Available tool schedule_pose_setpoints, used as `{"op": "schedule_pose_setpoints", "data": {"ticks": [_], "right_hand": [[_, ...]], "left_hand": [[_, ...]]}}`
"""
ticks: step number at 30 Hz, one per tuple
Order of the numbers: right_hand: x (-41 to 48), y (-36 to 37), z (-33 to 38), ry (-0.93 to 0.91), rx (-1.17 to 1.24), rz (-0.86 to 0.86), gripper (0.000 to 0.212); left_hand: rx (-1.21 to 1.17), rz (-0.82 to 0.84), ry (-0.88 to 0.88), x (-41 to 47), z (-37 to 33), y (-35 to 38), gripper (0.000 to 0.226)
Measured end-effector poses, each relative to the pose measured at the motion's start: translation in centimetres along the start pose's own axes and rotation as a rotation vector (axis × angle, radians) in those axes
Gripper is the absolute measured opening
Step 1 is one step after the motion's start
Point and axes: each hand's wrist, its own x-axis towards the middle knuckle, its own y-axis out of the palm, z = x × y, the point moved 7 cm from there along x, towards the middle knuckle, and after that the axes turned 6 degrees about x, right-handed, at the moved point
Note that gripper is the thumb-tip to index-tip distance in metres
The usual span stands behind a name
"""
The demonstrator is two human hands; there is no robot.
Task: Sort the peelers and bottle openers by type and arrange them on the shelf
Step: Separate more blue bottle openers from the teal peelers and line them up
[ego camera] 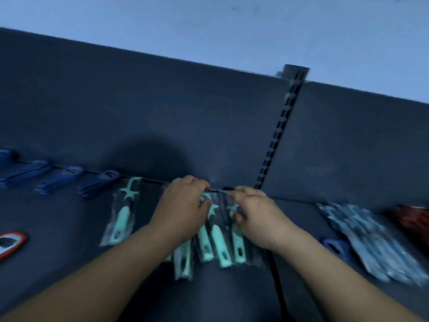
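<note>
Several mint-green peelers in clear packets point(220, 245) lie side by side on the dark shelf point(69, 228) at its middle. One more mint packet point(123, 214) lies apart to their left. My left hand point(183, 205) lies over the tops of the grouped packets, fingers curled down on them. My right hand point(253, 212) pinches the top of the rightmost packet. A row of dark blue bottle openers point(58, 180) lines the back edge at the left.
An orange-rimmed tool point(11, 244) lies at the left edge. On the neighbouring shelf section to the right lie a heap of grey-blue packets point(376, 242), a blue opener point(334, 247) and a red item point(413, 219). A slotted upright point(278, 133) splits the back panel.
</note>
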Motion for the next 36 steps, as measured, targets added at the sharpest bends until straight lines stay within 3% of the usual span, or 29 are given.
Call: {"op": "schedule_pose_setpoints", "data": {"ticks": [11, 18, 21, 24, 29, 33, 36], "right_hand": [[-10.1, -1.9, -14.7, 0.353, -0.097, -0.028, 0.055], [-12.8, -2.0, -16.3, 0.224, -0.06, -0.112, 0.044], [-13.6, -2.4, -16.8, 0.186, -0.022, -0.145, 0.037], [-14.5, -4.2, -18.0, 0.246, 0.019, -0.252, 0.032], [-15.8, -7.4, -21.0, 0.388, 0.011, -0.46, 0.062], [-16.8, -9.2, -23.4, 0.498, 0.037, -0.623, 0.052], [-17.3, -9.9, -24.7, 0.553, 0.047, -0.687, 0.053]], "left_hand": [[-0.049, 0.276, 0.264, -0.5, -14.6, 7.9, 0.039], [-0.042, 0.402, 0.409, -0.9, -20.1, 11.2, 0.051], [-0.003, 0.452, 0.451, -1.2, -21.7, 12.5, 0.045], [0.046, 0.471, 0.447, -1.2, -21.9, 13.6, 0.032], [0.037, 0.425, 0.404, -0.7, -21.8, 13.3, 0.023], [0.038, 0.446, 0.33, -0.3, -21.6, 13.6, 0.026], [0.043, 0.472, 0.31, 0.1, -21.8, 13.7, 0.016]]}}
